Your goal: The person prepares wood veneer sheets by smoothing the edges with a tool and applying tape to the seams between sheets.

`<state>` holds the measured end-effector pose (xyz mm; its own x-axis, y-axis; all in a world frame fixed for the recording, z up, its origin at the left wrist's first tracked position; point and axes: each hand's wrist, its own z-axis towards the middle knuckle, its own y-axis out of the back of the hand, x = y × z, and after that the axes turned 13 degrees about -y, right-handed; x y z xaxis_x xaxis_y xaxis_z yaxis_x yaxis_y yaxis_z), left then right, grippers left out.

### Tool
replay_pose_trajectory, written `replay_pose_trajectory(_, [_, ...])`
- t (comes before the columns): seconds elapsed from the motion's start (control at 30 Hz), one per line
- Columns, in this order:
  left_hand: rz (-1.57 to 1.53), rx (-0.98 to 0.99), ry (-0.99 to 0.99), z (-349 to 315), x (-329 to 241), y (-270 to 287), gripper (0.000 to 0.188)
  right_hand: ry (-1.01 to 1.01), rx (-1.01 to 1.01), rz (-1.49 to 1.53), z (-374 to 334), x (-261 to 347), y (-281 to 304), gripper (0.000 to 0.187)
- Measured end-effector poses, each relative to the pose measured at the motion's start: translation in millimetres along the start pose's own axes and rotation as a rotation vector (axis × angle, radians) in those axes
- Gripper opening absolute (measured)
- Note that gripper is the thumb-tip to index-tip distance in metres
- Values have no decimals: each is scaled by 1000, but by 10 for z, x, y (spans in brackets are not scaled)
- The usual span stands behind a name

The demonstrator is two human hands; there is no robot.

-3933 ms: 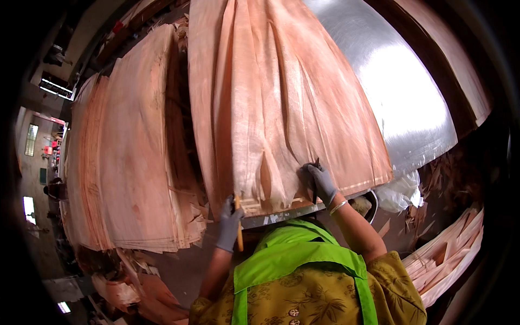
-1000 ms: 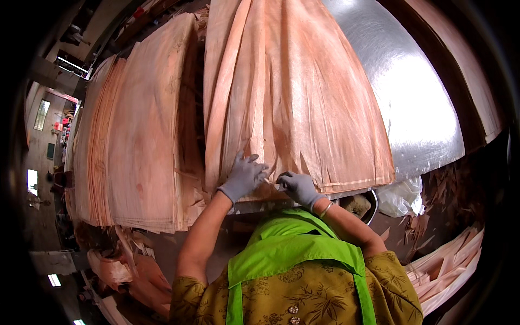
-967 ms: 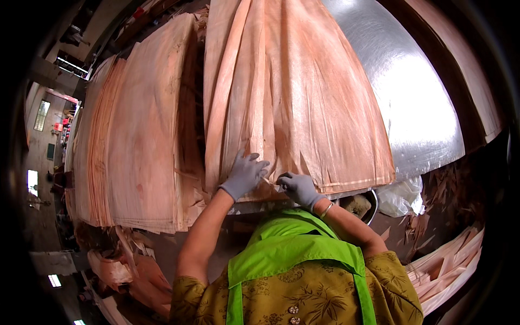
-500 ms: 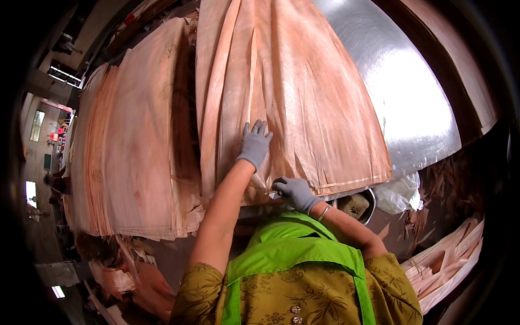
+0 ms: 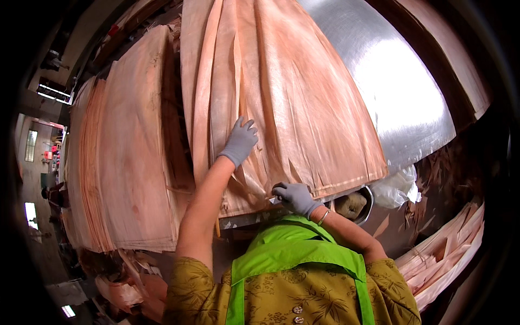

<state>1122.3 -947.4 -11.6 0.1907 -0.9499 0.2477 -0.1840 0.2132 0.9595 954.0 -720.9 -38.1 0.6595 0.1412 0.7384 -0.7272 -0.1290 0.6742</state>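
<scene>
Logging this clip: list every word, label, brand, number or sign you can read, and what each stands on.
None can be read.
Wood sheet, left glove, right glove and green apron: no lettering visible.
Table edge: white marks, no word I can make out.
Red things and dark green panel, far left: too small and blurred to tell.

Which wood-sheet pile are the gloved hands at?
The rippled pile beside the shiny metal sheet: left hand and right hand are at it; the flatter pile to its left has neither.
</scene>
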Motion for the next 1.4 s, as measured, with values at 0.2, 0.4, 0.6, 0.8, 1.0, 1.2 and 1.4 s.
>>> replay_pose_trajectory(0.2, [-67,224,-158,-252,-63,201,12,-5,14,32,-15,-3,-15,26])
replay_pose_trajectory(0.4, [-129,389,-225,-188,-409,347,12,-7,16,-6,-22,-27,-38,29])
replay_pose_trajectory(0.6, [-170,369,-313,-303,-572,500,14,1,4,-37,-30,-36,-91,27])
replay_pose_trajectory(0.8, [-441,210,-186,-417,-765,568,19,-34,-33,2,-52,30,-41,34])
replay_pose_trajectory(1.0, [-527,322,-167,-519,-754,707,28,-205,-281,168,-261,166,199,43])
replay_pose_trajectory(1.2, [-547,385,-102,-669,-759,587,28,-475,-158,714,-436,-50,-108,19])
replay_pose_trajectory(1.4, [-478,362,-57,-648,-888,652,24,-578,-12,848,-357,-50,-224,22])
